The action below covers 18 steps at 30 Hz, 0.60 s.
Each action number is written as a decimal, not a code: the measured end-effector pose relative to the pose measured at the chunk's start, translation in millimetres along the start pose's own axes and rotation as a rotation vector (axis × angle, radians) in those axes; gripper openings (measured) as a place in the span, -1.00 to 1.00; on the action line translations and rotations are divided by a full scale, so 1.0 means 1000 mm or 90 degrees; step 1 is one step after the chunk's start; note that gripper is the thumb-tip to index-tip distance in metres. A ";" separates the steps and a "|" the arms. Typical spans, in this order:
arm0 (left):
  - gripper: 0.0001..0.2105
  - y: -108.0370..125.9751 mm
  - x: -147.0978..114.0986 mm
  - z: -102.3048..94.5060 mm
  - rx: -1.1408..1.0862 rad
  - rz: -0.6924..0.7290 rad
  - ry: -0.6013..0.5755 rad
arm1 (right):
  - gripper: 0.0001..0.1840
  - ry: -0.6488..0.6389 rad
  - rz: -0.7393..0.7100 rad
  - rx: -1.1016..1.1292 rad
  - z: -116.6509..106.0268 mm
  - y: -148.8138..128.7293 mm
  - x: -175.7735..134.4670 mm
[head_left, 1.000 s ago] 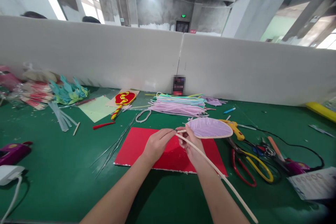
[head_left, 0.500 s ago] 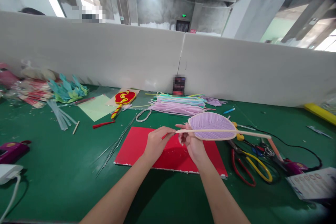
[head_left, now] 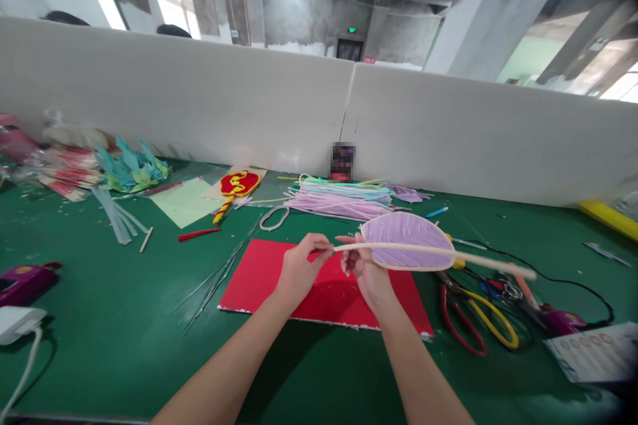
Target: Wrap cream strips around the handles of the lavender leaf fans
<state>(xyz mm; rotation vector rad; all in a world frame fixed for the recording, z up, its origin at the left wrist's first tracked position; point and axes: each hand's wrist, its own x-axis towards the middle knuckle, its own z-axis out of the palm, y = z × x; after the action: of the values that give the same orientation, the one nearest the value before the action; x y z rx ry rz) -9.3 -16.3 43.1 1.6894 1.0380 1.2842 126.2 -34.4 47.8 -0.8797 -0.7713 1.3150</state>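
My left hand [head_left: 300,272] pinches the near end of a long cream fuzzy stem, like a pipe cleaner [head_left: 488,261], between thumb and fingertips. The stem runs right across the front of a purple oval panel [head_left: 406,232] with a cream edge; its far end is blurred. My right hand [head_left: 373,282] is closed on the panel's left end from below, with the index finger stretched toward my left hand. How its other fingers grip is partly hidden. Both hands are above a red board [head_left: 331,295] with worn white edges.
Pliers [head_left: 473,319] with red and yellow handles and a purple glue gun [head_left: 561,319] lie at right. Pastel fuzzy stems [head_left: 339,202] are piled behind. Thin wires [head_left: 219,285] and a red-yellow fan-shaped piece [head_left: 238,186] lie left. A white partition [head_left: 199,93] stands at the back.
The stem's far end has swung right and slightly down. The purple panel has shifted slightly right in view. Both hands keep their hold.
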 end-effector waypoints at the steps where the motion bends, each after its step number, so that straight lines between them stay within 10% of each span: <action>1: -0.89 0.000 0.000 0.000 -0.004 -0.001 -0.002 | -0.64 -0.003 -0.001 0.001 -0.001 0.001 0.000; 18: -0.75 -0.010 0.007 -0.001 0.053 0.087 -0.078 | -0.57 0.017 -0.026 0.001 -0.001 0.003 0.001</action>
<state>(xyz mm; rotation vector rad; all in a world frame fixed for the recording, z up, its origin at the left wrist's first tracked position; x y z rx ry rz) -10.8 -5.5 36.7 1.9059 0.9283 1.2200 125.3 -33.5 44.6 -0.8751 -0.7634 1.2658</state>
